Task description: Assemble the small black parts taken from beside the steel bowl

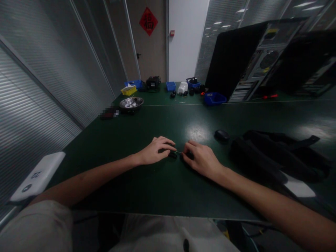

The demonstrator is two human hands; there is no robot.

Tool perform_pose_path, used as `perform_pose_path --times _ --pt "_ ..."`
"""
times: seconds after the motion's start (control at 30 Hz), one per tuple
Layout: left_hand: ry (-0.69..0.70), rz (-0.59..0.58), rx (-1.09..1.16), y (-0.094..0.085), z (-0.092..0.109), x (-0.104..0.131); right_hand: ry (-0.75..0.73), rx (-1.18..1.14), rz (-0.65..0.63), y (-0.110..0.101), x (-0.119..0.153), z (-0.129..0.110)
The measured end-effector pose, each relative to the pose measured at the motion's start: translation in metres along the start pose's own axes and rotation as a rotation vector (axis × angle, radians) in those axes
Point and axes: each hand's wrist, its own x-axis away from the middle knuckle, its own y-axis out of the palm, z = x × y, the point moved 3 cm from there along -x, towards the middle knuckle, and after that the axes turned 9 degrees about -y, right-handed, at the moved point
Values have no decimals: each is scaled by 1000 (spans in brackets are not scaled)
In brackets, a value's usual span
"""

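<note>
Near the middle of the dark green tabletop [147,189], my left hand [156,150] has its thumb and forefinger closed around a small black part [172,154]. The part's details are too small and dark to make out. From the right, my right hand [201,156] pinches a thin metal rod [179,152], whose tip meets the part or lies very close to it. The fingers of my right hand hide the rest of the rod. Both hands rest low over the table.
A black mouse [222,135] and a black bag [278,154] lie to the right. Farther back are a metal bowl [131,103], a blue tray [215,99], a yellow tray [128,91] and a computer tower [241,59]. A white device [38,176] stands at the left edge.
</note>
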Motion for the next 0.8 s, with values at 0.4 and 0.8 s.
perform_pose_path --times 0.4,0.8 --pt "-18 -7 55 3 -7 -5 -7 -14 18 0 0 2" --pt "-8 -45 60 1 -5 -2 7 -5 -14 -4 3 2"
